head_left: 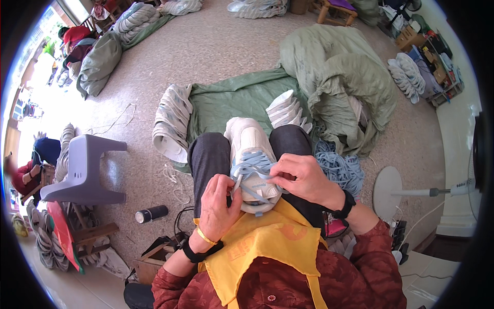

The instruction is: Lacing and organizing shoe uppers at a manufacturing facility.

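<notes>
A white sneaker (246, 135) rests between my knees, its toe pointing away from me. Light blue shoelace (253, 164) crosses over its front, and a loose length loops near the tongue. My left hand (218, 203) is at the left side of the shoe's opening, thumb and fingers pinched on the lace. From the right, my right hand (302, 177) pinches a stretch of the same blue lace between thumb and forefinger. A yellow apron (262, 252) covers my lap just below the heel.
Stacked white shoe uppers (172, 123) and another stack (288, 112) lie on a green cloth (231, 98). Blue laces (339, 167) pile by my right knee, near a white fan base (386, 193). Leftward are a grey plastic chair (85, 167), a dark flask (152, 213) and a seated person (32, 172).
</notes>
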Available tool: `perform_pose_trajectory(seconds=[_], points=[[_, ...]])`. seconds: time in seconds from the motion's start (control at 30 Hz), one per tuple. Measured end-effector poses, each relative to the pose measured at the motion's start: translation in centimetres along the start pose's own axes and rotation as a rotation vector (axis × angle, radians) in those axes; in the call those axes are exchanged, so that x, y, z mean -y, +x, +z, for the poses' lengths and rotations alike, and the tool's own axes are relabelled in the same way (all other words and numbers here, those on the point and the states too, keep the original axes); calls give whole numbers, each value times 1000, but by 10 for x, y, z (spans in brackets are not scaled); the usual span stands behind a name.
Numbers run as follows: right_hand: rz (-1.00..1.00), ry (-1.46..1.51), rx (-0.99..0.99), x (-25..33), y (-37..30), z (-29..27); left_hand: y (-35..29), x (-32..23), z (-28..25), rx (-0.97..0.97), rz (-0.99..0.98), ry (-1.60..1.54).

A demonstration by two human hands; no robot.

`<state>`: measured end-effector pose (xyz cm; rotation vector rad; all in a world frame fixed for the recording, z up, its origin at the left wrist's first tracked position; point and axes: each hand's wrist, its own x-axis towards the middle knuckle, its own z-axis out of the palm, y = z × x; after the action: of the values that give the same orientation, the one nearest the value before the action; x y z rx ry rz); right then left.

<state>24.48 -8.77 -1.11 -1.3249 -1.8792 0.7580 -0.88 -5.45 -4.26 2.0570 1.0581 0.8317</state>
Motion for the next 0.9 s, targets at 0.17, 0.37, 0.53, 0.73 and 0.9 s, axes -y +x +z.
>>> perform_pose_trajectory(seconds=[0.17, 0.37, 0.53, 0.73, 0.9], points=[[-205, -353, -241, -13, 0, 9, 1, 0, 0, -5, 11, -1], [146, -117, -198, -1, -15, 15, 0, 1, 0, 0, 11, 12], [265, 124, -228, -1, -21, 14, 0, 0, -1, 6, 9, 12], [223, -78, -213, -7, -35, 16, -1, 0, -2, 4, -4, 4], [288, 148, -207, -8, -42, 22, -3, -2, -3, 5, -12, 11]])
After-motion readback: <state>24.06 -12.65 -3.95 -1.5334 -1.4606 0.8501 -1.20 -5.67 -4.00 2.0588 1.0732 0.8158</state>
